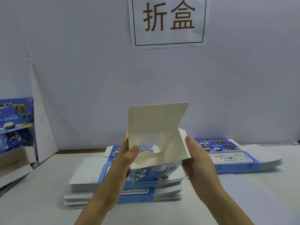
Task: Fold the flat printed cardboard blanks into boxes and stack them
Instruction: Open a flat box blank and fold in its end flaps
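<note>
The person holds one half-formed box (pixel 151 172) in the air with both hands, just above the central stack of flat blanks (pixel 129 185) on the bench (pixel 243 197). The left hand (pixel 128 153) grips the box's left wall, with the thumb hooked over the rim into the open cavity. The right hand (pixel 197 161) holds the right wall, its thumb lying against the small side flap (pixel 183 140); its fingers are hidden behind the carton.

The box's body is opened into a tube with the white inside showing. The lid flap (pixel 159 119) stands upright and untucked, so this box still needs its flaps closed. Whether its bottom is locked cannot be told.

At the far left edge stand printed boxes (pixel 16 114) that look already folded and stacked, so some of the work seems done. Much remains: the central stack is thick, and a second pile of blanks (pixel 235 157) lies to the right, near the wall.
</note>
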